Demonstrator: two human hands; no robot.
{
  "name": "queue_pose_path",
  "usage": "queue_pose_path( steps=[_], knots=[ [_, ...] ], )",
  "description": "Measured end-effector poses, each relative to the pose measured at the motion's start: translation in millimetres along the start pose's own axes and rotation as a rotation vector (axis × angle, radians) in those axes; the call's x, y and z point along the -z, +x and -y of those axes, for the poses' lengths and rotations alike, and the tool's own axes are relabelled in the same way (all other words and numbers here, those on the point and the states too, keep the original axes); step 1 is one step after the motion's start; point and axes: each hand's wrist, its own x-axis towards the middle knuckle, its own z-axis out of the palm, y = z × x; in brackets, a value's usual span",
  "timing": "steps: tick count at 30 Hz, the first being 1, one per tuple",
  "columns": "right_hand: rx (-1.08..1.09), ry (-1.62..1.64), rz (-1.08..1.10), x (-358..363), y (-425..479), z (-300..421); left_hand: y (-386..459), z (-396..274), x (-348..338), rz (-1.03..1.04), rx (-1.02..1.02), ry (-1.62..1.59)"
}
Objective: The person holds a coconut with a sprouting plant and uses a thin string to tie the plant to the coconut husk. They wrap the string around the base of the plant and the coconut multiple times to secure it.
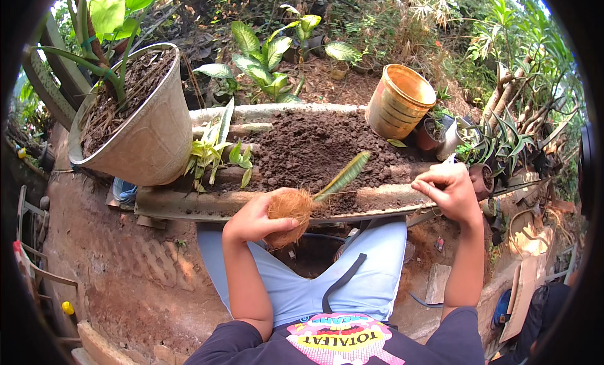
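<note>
My left hand (257, 219) grips a ball of brown coconut fibre (291, 216) above my lap, the thumb pressed across its near side. A single green snake plant leaf (344, 175) with yellow edges sticks out of the ball, slanting up to the right. To the right, my right hand (446, 188) is raised over the table's near edge, with thumb and forefinger pinched together. A very fine thread seems to stretch from the ball to those fingertips; it is barely visible. Dark loose soil (306, 150) is heaped beyond the ball on a ridged table (188, 202).
A large pot (141, 133) with a thick-stemmed plant stands at left, beside small leafy cuttings (214, 152). At the back right is a worn yellowish bucket (401, 100). Small potted plants (432, 131) line the right end. Part of another person (542, 313) shows at lower right.
</note>
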Motion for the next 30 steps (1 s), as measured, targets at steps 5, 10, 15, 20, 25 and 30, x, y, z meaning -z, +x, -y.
queue_pose_path(
  steps=[5, 10, 15, 20, 25, 30],
  knots=[
    [0.126, 0.130, -0.229, -27, -25, 43, 16, 10, -8, -0.256, -0.134, 0.020],
    [0.186, 0.346, -0.236, -61, -42, 76, 22, 7, -20, -0.340, -0.214, -0.240],
    [0.253, 0.444, -0.023, -133, -68, 108, 36, 20, -30, -0.372, -0.227, -0.576],
    [0.143, 0.421, -0.044, -183, -82, 95, 34, 9, -39, -0.340, -0.270, -0.886],
    [-0.057, 0.614, 0.007, -200, -80, 64, 35, 10, -45, -0.290, -0.186, -0.993],
    [-0.297, 0.838, 0.116, -220, -78, 26, 34, -3, -62, -0.195, -0.167, -1.019]
  ],
)
